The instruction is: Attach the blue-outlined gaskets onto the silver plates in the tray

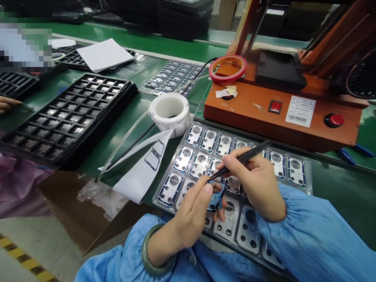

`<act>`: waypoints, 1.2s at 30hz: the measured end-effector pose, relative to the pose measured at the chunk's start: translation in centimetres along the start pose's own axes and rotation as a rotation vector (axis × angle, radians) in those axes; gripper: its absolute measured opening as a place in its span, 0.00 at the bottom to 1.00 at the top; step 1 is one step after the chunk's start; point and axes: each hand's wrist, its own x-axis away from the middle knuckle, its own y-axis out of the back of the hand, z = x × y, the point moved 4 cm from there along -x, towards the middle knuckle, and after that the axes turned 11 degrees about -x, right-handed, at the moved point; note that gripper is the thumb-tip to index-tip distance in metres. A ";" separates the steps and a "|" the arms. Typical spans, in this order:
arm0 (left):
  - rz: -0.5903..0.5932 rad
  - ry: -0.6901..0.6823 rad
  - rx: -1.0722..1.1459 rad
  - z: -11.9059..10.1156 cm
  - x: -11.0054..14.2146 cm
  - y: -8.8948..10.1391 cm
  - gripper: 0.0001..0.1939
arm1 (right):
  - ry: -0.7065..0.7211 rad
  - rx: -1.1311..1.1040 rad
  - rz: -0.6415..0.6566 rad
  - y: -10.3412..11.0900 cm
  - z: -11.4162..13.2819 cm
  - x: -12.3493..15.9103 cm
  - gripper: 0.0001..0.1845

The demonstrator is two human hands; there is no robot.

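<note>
The left hand (pixel 190 213) pinches a small blue-edged plate (pixel 216 199) between thumb and fingers, holding it above the near part of a clear tray (pixel 161 196). The right hand (pixel 260 178) is closed around black tweezers (pixel 243 157), their tips angled down to the plate's upper edge, right beside the left fingertips; whether the tips touch the plate I cannot tell.

Under both hands, the clear tray carries rows of silver plates with blue borders. Its left rim has a narrow strip of green bench (pixel 331 192) beside it, and more bench surface shows past its right end. The far rim runs close along the front of an orange machine (pixel 249 113), leaving little room there. On the machine sits a roll of red tape (pixel 243 71), overhanging its left edge.

Just beyond the tray's far left corner stands a white roll (pixel 164 117), its loose strip (pixel 136 180) trailing toward the near edge of the bench. Between the roll and a black tray (pixel 72 150) farther left, a band of green bench shows, crossed by a pale tube and a dark cable. Below the near edge is an open cardboard box (pixel 79 219). At the far left is another person's hand (pixel 8 105).
</note>
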 end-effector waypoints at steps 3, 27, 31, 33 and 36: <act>-0.022 -0.014 -0.013 0.0 -0.1 0.0 0.19 | -0.133 -0.081 0.014 -0.1 -0.5 -0.4 0.17; -0.038 -0.049 0.052 0.1 -0.1 0.2 0.17 | 0.141 -0.171 -0.028 0.7 0.3 -0.1 0.11; -0.040 -0.060 0.090 0.1 -0.2 0.2 0.16 | 0.173 -0.088 -0.017 0.6 0.5 0.2 0.11; -0.045 -0.064 0.107 0.2 -0.2 0.1 0.15 | 0.205 -0.034 -0.023 0.6 0.7 0.3 0.10; -0.047 -0.074 0.120 0.2 -0.2 0.1 0.15 | 0.262 0.082 -0.028 0.5 1.0 0.7 0.09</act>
